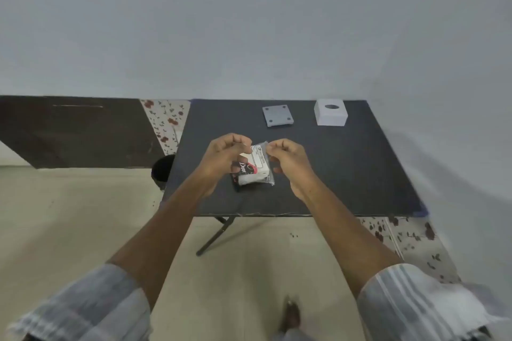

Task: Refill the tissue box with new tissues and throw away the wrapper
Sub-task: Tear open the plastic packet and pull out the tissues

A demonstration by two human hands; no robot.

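Both hands were raised over the middle of the dark rectangular folding table (346, 174), pinching the top edge of a small clear-plastic-wrapped pack of white tissues (253, 166) with a black and red printed label. The left hand (224, 155) had its fingers curled shut on the upper left of the pack's wrapper, and the right hand (288, 160) was closed on the upper right corner, thumb and forefinger nipping the film as if to pull the seal apart. Whether the wrapper had begun to tear could not be told, though the pack looked whole, its lower end hanging just above or resting on the table top. At the far right of the table stood the white cube-shaped tissue box (330, 116) with a round opening in its top, well apart from the hands, and to its left lay a flat grey square plate with four small round feet (278, 116), apparently the box's base taken off. A dark round bin (163, 171) stood on the floor just beside the table's left edge. Judged from this, the task was at an early stage: the box seemed opened and ready, while the unwrapping, loading the tissues, refitting the base and binning the wrapper all remained.
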